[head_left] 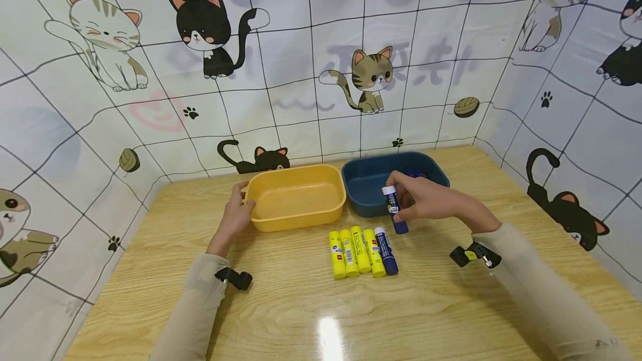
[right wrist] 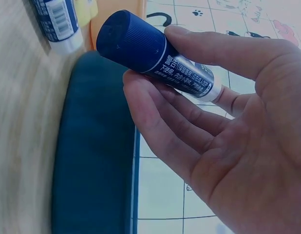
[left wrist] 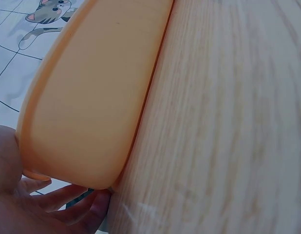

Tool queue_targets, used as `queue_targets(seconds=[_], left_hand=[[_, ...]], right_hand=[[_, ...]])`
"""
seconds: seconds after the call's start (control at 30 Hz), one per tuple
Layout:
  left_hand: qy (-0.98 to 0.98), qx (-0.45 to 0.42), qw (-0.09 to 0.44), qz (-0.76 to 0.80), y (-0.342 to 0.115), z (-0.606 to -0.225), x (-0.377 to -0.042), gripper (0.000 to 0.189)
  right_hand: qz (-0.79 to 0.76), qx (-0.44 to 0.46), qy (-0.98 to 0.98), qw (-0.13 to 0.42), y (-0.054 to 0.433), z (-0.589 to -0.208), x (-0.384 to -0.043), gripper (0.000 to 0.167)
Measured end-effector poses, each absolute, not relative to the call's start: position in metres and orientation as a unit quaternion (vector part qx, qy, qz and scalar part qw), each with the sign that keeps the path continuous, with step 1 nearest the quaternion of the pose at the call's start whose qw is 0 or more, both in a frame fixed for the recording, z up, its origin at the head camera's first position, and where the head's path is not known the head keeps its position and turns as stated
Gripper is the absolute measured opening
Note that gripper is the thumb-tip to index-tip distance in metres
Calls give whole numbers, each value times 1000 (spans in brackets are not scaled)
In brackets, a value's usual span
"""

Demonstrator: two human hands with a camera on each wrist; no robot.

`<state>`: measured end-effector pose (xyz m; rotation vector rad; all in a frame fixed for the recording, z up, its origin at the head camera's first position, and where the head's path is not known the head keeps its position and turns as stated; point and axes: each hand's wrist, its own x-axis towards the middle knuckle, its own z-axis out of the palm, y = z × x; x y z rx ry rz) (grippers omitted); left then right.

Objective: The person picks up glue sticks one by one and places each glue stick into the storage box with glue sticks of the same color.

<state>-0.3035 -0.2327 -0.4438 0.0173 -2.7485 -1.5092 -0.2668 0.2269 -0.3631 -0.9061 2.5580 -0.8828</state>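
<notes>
My left hand (head_left: 238, 209) grips the left end of a yellow plastic bin (head_left: 296, 223), thumb over the rim and fingers around the outside. The left wrist view shows the fingers (left wrist: 75, 204) against that bin's end wall. My right hand (head_left: 426, 196) pinches a dark blue glue stick (head_left: 394, 209) with a white end, held tilted in front of a dark teal bin (head_left: 363, 202). In the right wrist view the stick's ribbed blue end (right wrist: 133, 41) points away from the palm. Several yellow glue sticks (head_left: 360, 249) lie side by side on the table, beside one blue glue stick (head_left: 386, 250).
The two bins stand side by side near the back of the wooden table (head_left: 281, 299). A few dark blue and reddish items (head_left: 415, 173) show inside the teal bin, partly hidden by the right hand. A cat-patterned cloth (head_left: 291, 88) hangs behind and at both sides.
</notes>
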Motion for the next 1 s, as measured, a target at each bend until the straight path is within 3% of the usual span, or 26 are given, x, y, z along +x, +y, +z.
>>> queue_targets(seconds=[0.27,0.67,1.0], left_hand=[[-876,3,3,-482,-233,-444,-303,62],[-875,4,1,-485,-233,-444,-304,63],[-877,0,5,-481,-233,-444,-305,63]], right_hand=[[-281,-318,897,127,231,-353,-279,55],[-303,-282,894,173,238,-333,-311,62],[-301,-253,897,203,243,-327,-350,57]])
